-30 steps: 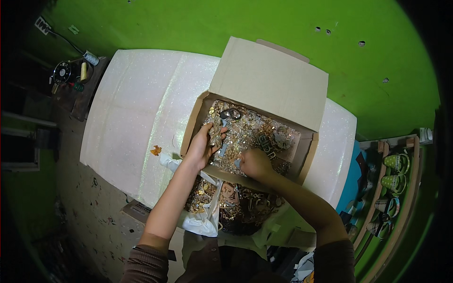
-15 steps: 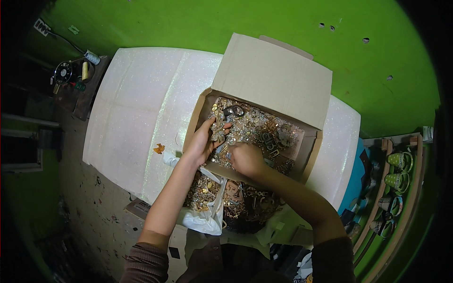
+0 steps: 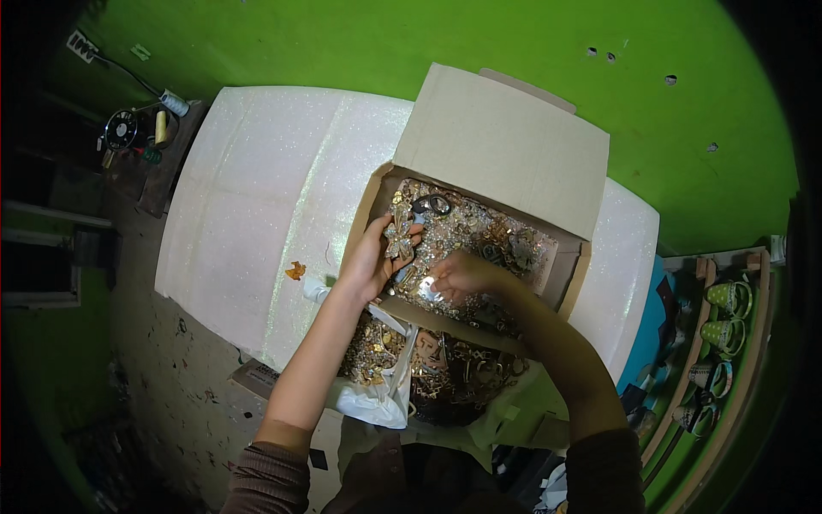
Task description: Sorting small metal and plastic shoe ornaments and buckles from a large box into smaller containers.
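An open cardboard box point(image 3: 366, 204) holds a heap of gold and silver jewelry pieces point(image 3: 467, 221) with sparkling stones. At its left side my left hand point(image 3: 370, 261) is closed around several gold, flower-shaped jewelled ornaments point(image 3: 399, 238), which lie along the fingers. Above the heap, to the right, my right hand point(image 3: 469, 276) pinches a bright, shiny silver piece point(image 3: 427, 289); glare hides its exact shape. A dark ring-like piece point(image 3: 437, 204) rests at the box's far left corner.
A white plastic bag point(image 3: 374, 408) and a dark bowl-like heap of gold pieces point(image 3: 462, 377) sit in front of the box. Everything rests by a white glittery table cover point(image 3: 231, 197). Sandals stand on a wooden rack point(image 3: 758, 343) at right; thread spools point(image 3: 161, 127) stand far left.
My right hand has lifted from the heap and shifted slightly right, with the shiny silver piece now showing in its fingers. My left hand keeps its ornaments; the whole view has shifted slightly.
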The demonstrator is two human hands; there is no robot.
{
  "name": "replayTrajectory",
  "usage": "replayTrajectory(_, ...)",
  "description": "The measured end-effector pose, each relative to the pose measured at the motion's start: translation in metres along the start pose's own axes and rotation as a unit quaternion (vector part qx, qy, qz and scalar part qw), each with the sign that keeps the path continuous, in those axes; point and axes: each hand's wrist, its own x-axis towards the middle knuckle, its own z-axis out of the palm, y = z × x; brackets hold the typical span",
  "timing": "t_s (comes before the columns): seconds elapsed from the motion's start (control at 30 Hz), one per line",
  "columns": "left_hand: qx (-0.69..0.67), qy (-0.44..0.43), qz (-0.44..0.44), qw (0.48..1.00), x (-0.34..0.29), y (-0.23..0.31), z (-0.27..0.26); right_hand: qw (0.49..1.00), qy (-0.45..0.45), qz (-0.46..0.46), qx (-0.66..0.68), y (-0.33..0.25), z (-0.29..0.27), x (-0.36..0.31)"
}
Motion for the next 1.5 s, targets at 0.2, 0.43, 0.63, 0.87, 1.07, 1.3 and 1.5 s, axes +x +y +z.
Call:
replayTrajectory(0.2,-0.128,-0.025,-0.032,0.991,-0.006,-0.008,0.014,0.995,0.051,-0.078,0.021,-0.024,-0.018,-0.057)
replayTrajectory(0.43,-0.331,-0.137,-0.110,0.927,0.002,-0.050,0.036,0.866,0.379,-0.261,-0.195,-0.055,0.009,-0.083)
replayTrajectory(0.63,-0.394,-0.096,-0.086,0.910,0.002,-0.051,0.050,0.651,0.445,-0.360,-0.498,-0.058,0.021,-0.088)
replayTrajectory(0.87,-0.371,-0.059,-0.050,0.925,0.000,-0.045,0.041,0.743,0.324,-0.314,-0.494,-0.061,0.027,-0.089)
replayTrajectory(1.07,-0.366,0.026,-0.007,0.930,-0.005,-0.021,0.030,0.826,0.394,-0.298,-0.272,-0.040,-0.013,-0.075)
replayTrajectory(1.3,-0.349,0.029,-0.004,0.937,-0.004,-0.011,0.011,0.840,0.317,-0.243,-0.366,0.014,-0.025,-0.024)
replayTrajectory(1.5,-0.337,0.025,-0.012,0.941,-0.006,-0.012,0.010,0.811,0.265,-0.250,-0.458,0.012,0.001,-0.015)
